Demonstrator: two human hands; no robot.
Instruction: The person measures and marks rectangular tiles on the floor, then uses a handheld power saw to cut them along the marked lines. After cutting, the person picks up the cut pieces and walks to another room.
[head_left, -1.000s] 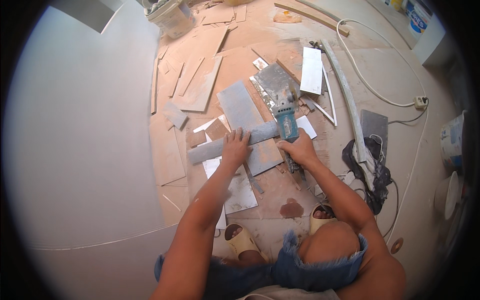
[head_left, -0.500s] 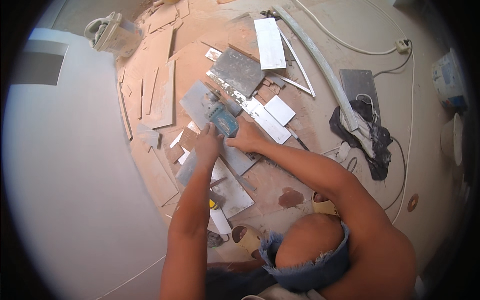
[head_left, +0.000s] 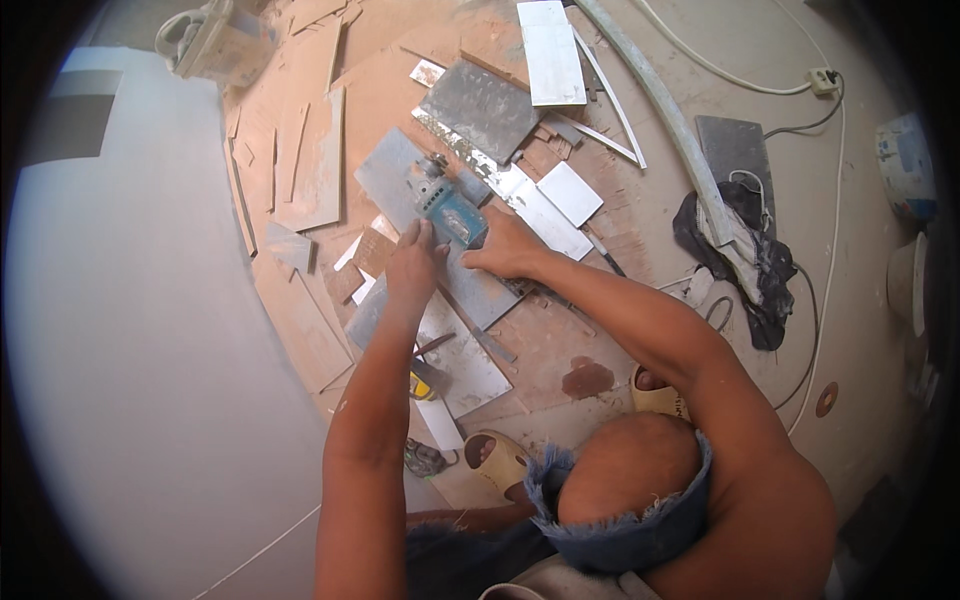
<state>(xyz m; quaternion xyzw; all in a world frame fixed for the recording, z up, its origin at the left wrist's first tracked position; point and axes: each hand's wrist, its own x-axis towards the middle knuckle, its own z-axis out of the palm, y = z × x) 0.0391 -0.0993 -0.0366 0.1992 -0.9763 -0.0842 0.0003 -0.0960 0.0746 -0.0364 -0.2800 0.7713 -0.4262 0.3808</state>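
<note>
A blue angle grinder point(head_left: 455, 217) with a grey metal head rests low over a grey tile point(head_left: 387, 170). My right hand point(head_left: 507, 247) is closed round the grinder's rear end. Beside the tool's left side is my left hand point(head_left: 412, 268), its fingers bent and drawn together next to the grinder body and tile. Whatever those fingers grip is hidden. The grinder's disc cannot be made out clearly. Just below lies another piece of grey tile point(head_left: 485, 296).
Dusty tile offcuts point(head_left: 322, 170) and a dark slab point(head_left: 478, 110) cover the floor ahead. A long metal bar point(head_left: 655, 95) and a black cloth point(head_left: 765, 285) lie right. Buckets point(head_left: 225, 45) stand far left and right point(head_left: 905, 165). A yellow-black tool point(head_left: 424, 382) lies near my left forearm.
The whole scene has shifted upward in the picture. More of the yellow-black tool shows beside my left forearm. Both hands keep nearly the same positions around the angle grinder.
</note>
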